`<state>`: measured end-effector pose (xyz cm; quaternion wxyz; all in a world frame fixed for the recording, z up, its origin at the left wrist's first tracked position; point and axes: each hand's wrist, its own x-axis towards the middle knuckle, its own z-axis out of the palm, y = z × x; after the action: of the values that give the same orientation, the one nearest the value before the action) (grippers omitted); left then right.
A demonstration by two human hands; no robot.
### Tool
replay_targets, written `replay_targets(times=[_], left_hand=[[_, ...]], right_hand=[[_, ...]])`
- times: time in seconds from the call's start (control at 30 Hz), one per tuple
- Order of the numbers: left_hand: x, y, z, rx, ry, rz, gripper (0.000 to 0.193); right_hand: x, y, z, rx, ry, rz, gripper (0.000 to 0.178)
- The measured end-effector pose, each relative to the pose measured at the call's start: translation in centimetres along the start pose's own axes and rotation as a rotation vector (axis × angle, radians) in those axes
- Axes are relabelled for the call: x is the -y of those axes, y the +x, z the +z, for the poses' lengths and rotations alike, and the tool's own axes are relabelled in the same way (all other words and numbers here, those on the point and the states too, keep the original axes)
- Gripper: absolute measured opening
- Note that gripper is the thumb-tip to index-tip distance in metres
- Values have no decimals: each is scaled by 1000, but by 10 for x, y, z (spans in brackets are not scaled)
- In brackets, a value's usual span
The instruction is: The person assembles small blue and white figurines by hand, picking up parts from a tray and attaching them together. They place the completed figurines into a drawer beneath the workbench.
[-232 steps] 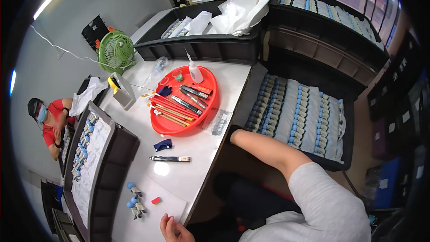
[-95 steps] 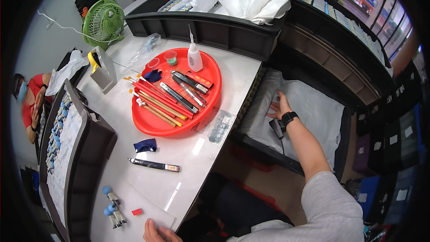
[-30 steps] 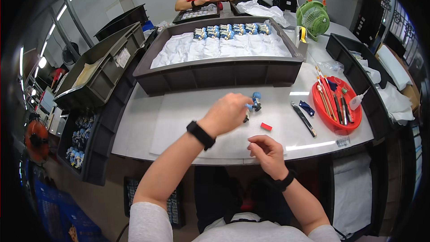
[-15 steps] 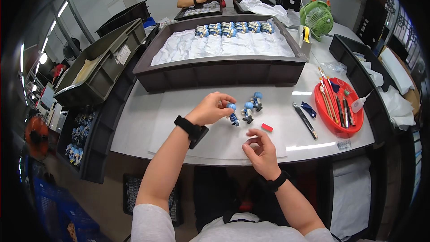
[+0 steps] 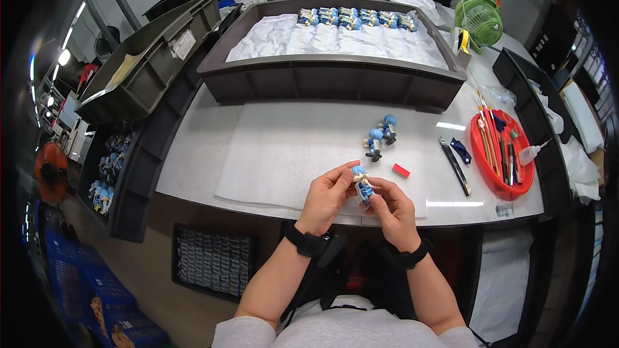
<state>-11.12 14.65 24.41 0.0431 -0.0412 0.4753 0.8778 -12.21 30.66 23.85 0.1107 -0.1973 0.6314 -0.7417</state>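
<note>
As the left hand (image 5: pixel 327 198) pinches a small blue-headed figure (image 5: pixel 362 185) near its head, the right hand (image 5: pixel 394 211) closes on it from the other side, lower down, with the thumb at its lower end. The figure is held slightly tilted over the near edge of the counter (image 5: pixel 290 135). The step in hand seems to be close handling of this one piece; whether it is being checked or adjusted, I cannot tell. From this hold, the next move calls for a light, steady pinch, with one hand secure before the other lets go. Two more figures (image 5: pixel 374 145) are close together just beyond, near a red block (image 5: pixel 401 171). Farther right, brushes (image 5: pixel 487 145) lie in a red dish (image 5: pixel 527 179), well apart from both hands.
</note>
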Motion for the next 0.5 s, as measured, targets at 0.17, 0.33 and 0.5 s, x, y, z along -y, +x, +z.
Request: replay_targets(times=[0.17,0.33,0.5], left_hand=[[4,0,-2,28,-19,47,40],[2,-3,1,-26,27,41,36],[10,-2,-3,-47,-5,134,35]], right_hand=[[4,-1,1,-40,53,35,34],[-4,-2,2,-91,7,-66,45],[0,0,3,-136,-128,-152,56]])
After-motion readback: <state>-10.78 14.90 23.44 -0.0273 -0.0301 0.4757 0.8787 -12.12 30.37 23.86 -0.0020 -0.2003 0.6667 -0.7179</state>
